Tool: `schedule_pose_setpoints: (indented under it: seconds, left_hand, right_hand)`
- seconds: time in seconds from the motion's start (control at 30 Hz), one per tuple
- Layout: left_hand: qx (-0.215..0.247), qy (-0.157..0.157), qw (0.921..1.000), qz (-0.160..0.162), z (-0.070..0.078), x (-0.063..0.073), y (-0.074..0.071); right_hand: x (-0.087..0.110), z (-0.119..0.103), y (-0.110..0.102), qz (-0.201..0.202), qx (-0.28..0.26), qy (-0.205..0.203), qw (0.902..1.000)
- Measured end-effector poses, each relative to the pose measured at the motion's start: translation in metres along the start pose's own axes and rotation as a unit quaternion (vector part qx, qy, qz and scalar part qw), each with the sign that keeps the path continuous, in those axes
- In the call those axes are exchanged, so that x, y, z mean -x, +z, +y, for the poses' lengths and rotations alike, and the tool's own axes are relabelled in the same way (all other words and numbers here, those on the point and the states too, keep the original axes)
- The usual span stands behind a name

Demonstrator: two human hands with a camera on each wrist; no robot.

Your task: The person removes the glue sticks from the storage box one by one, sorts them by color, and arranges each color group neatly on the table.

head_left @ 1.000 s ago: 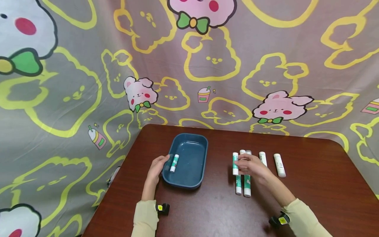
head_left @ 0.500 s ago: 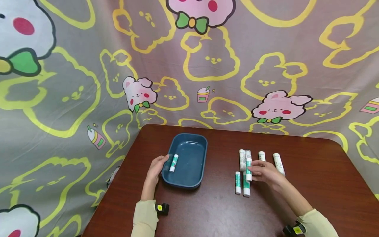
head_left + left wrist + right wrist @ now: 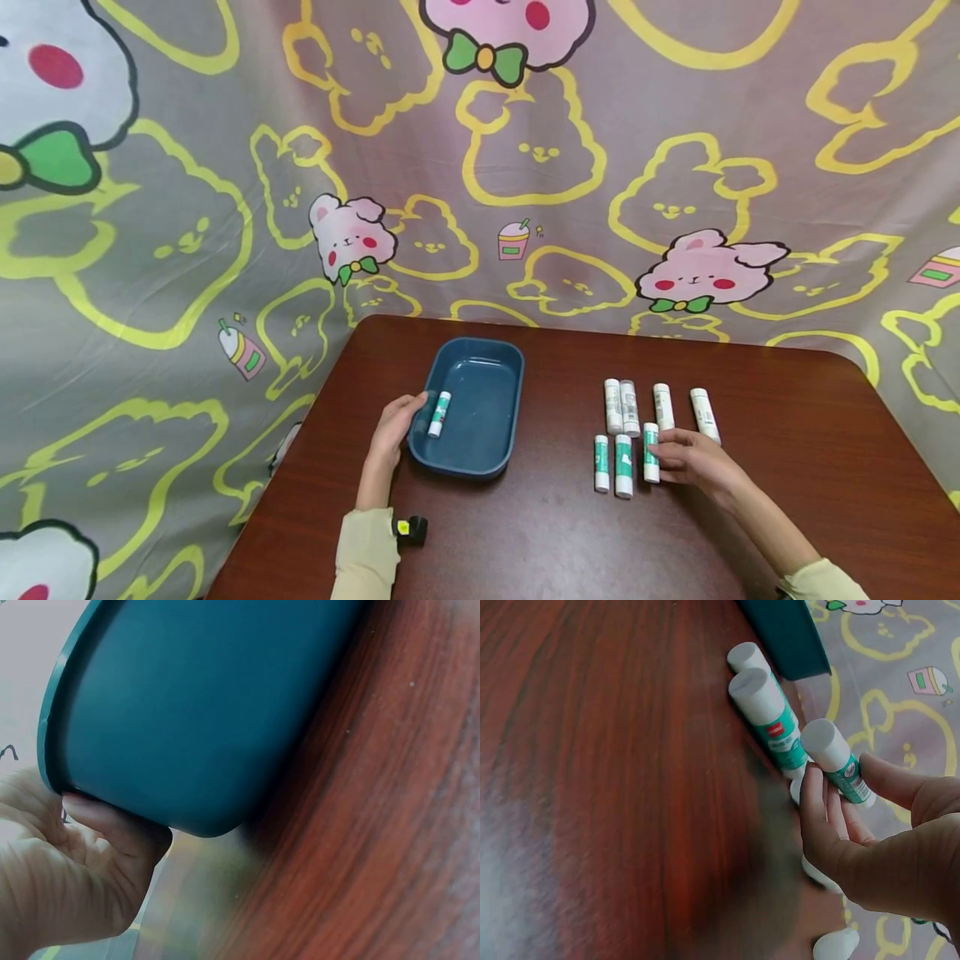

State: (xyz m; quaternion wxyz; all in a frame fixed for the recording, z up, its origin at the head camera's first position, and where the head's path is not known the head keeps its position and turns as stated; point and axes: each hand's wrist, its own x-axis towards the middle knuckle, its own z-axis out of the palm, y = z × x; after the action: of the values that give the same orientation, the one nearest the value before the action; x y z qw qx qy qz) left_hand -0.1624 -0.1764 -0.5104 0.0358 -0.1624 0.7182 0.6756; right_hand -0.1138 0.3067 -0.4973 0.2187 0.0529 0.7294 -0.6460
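Observation:
My right hand (image 3: 697,458) pinches a small glue stick (image 3: 650,454) with a green label and white ends between thumb and fingers, close over the table. In the right wrist view that glue stick (image 3: 838,763) tilts beside two lying ones. Those two, a thinner glue stick (image 3: 602,464) and a thicker glue stick (image 3: 623,468), lie side by side to the left of my hand. At the left, my left hand (image 3: 395,425) grips the side of a blue tray (image 3: 518,408), its thumb (image 3: 120,821) against the outer wall. Inside the tray lies one green-labelled glue stick (image 3: 439,415).
Behind the right hand lie a white tube (image 3: 613,407), another touching it (image 3: 629,410), a third white tube (image 3: 662,404) and a fourth (image 3: 705,415) farther right. The brown table (image 3: 525,533) ends at a cartoon-printed curtain (image 3: 570,225) behind and at the left.
My right hand has carried the glue stick rightward and toward me, from over the left white tubes to the right of the two lying green glue sticks. The left hand stays on the tray.

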Motion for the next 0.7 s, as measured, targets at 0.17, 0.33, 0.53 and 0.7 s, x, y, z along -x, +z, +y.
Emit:
schedule_pose_setpoints:
  seconds: [0.17, 0.33, 0.53, 0.7]
  left_hand:
    - [0.001, -0.001, 1.0, 0.001, 0.0, 0.0, 0.001]
    - [0.003, -0.003, 1.0, 0.0, 0.001, 0.002, 0.001]
    - [0.004, -0.004, 1.0, 0.0, 0.002, 0.002, 0.001]
    - [0.0, -0.005, 1.0, -0.001, 0.001, 0.002, 0.0]
  right_hand:
    - [0.004, 0.007, -0.004, 0.006, 0.001, 0.01, 0.9999]
    - [0.006, 0.012, -0.008, 0.01, 0.025, 0.003, 0.9996]
    - [0.008, 0.015, -0.011, 0.007, 0.03, -0.005, 0.9995]
    - [0.011, 0.014, -0.009, 0.024, 0.05, -0.005, 0.9985]
